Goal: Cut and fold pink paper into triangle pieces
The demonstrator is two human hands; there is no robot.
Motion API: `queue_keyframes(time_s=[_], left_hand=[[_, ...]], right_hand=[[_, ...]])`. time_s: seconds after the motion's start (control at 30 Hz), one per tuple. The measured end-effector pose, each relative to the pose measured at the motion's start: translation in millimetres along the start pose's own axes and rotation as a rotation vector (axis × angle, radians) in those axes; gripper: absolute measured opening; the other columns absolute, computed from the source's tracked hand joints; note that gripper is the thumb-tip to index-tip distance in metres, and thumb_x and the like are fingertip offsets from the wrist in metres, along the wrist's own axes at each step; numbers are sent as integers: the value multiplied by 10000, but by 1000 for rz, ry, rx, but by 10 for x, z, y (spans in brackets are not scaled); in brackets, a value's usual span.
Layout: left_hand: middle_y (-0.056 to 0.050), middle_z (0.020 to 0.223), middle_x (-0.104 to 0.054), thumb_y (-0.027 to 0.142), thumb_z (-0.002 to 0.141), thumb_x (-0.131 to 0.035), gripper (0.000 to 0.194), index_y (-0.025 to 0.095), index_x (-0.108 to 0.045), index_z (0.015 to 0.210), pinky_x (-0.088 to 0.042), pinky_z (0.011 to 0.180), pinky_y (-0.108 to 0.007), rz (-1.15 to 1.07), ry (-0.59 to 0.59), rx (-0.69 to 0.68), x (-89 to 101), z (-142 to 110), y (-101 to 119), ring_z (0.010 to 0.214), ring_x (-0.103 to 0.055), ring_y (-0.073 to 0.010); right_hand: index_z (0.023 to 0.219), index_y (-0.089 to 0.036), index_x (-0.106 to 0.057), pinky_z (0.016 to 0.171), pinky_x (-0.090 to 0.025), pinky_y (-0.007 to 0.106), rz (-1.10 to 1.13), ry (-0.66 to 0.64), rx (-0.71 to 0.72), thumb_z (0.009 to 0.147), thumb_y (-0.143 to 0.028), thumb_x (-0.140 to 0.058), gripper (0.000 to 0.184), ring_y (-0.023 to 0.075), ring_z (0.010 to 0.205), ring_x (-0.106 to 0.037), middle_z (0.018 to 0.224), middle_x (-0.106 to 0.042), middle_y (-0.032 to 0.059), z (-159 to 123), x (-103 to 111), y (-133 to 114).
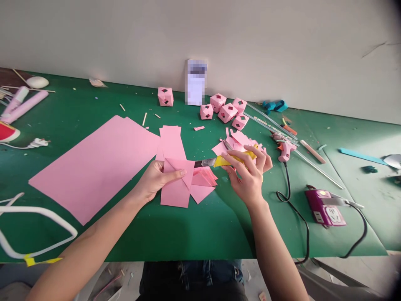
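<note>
My left hand [155, 179] pinches a folded piece of pink paper [176, 193], its thumb lying across the front. In my right hand [249, 175] is a yellow utility knife [222, 160], whose dark blade meets the right edge of the folded paper near its top. Under and beside that piece lie more folded pink paper pieces [203, 184]. Just beyond it are pink paper strips [171, 140]. Large pink sheets [97, 167] lie flat to the left. Past my right hand is a heap of pink paper scraps [239, 140], with a metal scissor-like tip among them.
Several pink paper polyhedra [227, 113] sit at the back near a propped phone [196, 83]. A pink glue gun [285, 149] with a black cord and a purple power adapter [326, 207] stand right. A white tube frame [37, 232] lies front left on the green table [200, 234].
</note>
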State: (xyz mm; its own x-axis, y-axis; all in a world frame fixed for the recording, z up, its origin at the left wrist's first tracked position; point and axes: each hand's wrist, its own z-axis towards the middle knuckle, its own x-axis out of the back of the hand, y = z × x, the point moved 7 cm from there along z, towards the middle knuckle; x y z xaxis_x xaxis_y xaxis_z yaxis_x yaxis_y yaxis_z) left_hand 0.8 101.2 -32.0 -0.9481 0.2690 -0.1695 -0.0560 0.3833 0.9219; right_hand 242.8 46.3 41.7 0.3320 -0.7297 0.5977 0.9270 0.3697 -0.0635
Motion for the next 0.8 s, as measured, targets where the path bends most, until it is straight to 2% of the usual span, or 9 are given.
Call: queue_keyframes(time_s=[0.27,0.4,0.53,0.8], left_hand=[[-83,877,-829,401,681,-959,285,178,-832,805,-591,637,-281,94,6,-8,29,-3,5,743,-755,-207],[-73,791,-807,423,680,-950,293,175,-819,764,-559,572,-279,152,43,-12,75,-2,23,668,-727,-201],[-67,785,-801,414,683,-948,288,172,-818,766,-555,583,-277,162,50,-34,75,-18,43,679,-720,-199],[-88,801,-809,422,682,-946,290,166,-817,731,-554,562,-274,166,-5,-16,1,-51,32,680,-731,-212]], right_hand=[[1285,-423,-708,1064,-313,547,29,-16,-46,974,-243,-693,360,333,1226,-602,1125,-797,3,4,11,84],[1283,-417,-715,1059,-325,548,19,-8,-51,967,-244,-703,360,337,1217,-609,1135,-793,12,3,29,136],[1273,-397,-717,1044,-359,534,38,-11,-41,965,-231,-705,350,332,1211,-609,1142,-789,21,6,25,130],[1270,-393,-708,1088,-409,570,92,-63,-21,975,-197,-682,355,327,1244,-612,1182,-773,27,1,-21,61]])
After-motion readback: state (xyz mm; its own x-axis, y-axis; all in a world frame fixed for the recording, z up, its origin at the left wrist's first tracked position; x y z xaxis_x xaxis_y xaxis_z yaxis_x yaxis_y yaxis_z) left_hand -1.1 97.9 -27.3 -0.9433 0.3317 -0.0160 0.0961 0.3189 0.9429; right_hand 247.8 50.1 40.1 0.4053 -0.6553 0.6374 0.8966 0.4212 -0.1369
